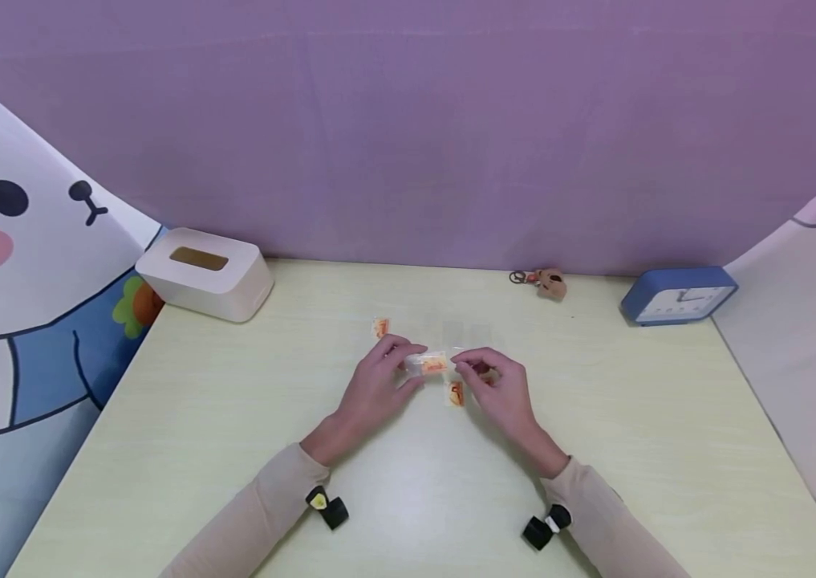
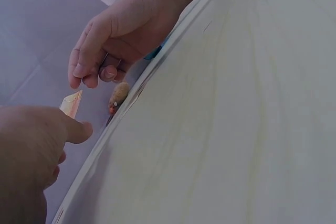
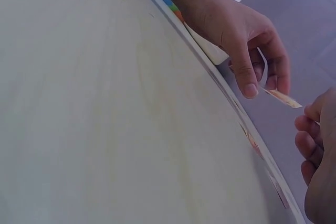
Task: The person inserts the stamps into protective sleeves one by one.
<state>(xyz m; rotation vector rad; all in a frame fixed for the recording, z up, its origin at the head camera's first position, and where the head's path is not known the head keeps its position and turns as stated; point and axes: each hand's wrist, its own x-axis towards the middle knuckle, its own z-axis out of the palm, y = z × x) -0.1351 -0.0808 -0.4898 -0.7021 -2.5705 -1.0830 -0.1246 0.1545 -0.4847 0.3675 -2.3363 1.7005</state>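
Packet (image 1: pixel 434 364), head view: gripped by my left hand (image 1: pixel 377 380), right hand (image 1: pixel 500 392) just beside its end, fingers bent. Left wrist view: I cannot tell whether those fingers pinch anything. Right wrist view: packet's end projects free; I advise a light, steady hold.

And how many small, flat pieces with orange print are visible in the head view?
3 visible: one orange-printed piece held in the left hand, one farther back on the pale yellow table, and one beside the right hand. The hands may hide others.
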